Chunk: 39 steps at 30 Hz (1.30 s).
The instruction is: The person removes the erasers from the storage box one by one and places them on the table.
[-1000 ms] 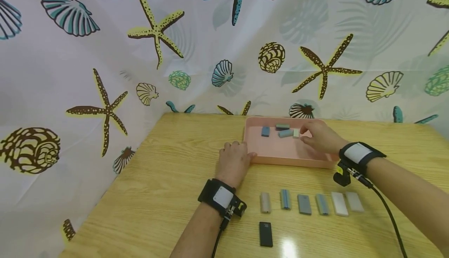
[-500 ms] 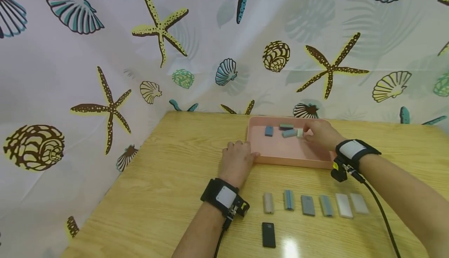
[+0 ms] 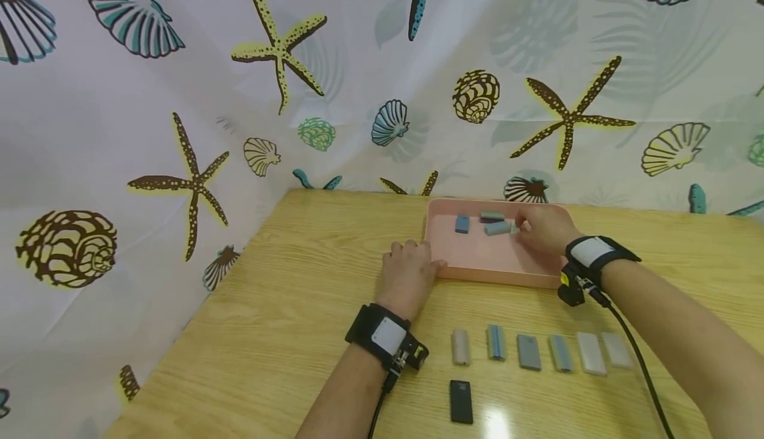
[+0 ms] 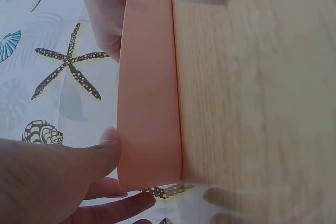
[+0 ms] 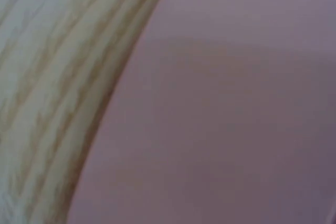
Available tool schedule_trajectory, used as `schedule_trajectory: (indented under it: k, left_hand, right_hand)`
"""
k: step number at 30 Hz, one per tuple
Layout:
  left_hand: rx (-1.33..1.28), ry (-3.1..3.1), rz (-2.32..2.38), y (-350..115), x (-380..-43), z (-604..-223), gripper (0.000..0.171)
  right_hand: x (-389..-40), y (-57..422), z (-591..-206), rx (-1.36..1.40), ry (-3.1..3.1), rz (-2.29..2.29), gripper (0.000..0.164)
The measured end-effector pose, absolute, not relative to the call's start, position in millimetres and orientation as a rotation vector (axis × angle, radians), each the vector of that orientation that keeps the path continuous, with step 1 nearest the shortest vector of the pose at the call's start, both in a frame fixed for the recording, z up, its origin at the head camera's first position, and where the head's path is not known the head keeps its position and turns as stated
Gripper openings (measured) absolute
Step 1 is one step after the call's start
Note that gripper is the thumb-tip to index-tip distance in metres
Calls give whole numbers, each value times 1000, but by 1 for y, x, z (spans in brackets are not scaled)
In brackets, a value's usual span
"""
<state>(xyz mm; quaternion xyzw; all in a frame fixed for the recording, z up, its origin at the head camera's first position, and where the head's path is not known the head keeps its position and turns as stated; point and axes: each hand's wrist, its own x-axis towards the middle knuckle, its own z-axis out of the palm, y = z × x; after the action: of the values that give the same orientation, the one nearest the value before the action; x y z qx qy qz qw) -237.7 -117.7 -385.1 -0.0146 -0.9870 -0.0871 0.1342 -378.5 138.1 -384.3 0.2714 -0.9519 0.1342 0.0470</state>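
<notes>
A shallow pink tray [image 3: 471, 272] lies at the back of the table. My left hand [image 3: 407, 276] holds its near left corner; in the left wrist view the thumb [image 4: 109, 145] touches the rim and the fingers pass around the end. Inside the tray, my right hand [image 3: 544, 228] pinches a small pale block [image 3: 514, 227], mostly covered by the fingers. Just left of it lie a light blue-grey piece [image 3: 498, 228], a green-grey piece [image 3: 492, 216] and a blue block [image 3: 462, 224]. Only tray floor [image 5: 220, 129] and table appear in the right wrist view.
In front of the tray, a row of small pieces runs from a beige bar [image 3: 461, 347] through a grey block [image 3: 528, 351] to white blocks [image 3: 591, 353]. A black block [image 3: 461, 401] lies nearer. A shell-patterned cloth [image 3: 334, 81] hangs behind the wooden table [image 3: 286, 306].
My right hand has moved left inside the tray, and its fingers have come around the pale block. My left hand stays at the tray corner. The head view has shifted slightly.
</notes>
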Motion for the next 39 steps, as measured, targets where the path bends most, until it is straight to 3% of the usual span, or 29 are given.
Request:
schedule_trajectory:
  k: [19,32,34,39]
  left_hand:
    - [-35,-2862,-244,-115,-237,-383,43]
    - [-42,-2859,-276,-116,-236,-385,42]
    - [-43,-2857,-280,-116,-236,-384,42]
    - [-33,-2866,-281,-114,-237,-383,42]
  right_hand:
    - [-368,149,-387,960,-2711,525,17]
    - [-340,146,-376,1094,-2610,612,23]
    - [-336,146,-374,1135,-2556,603,33]
    - [-319,144,-365,1165,-2556,611,29]
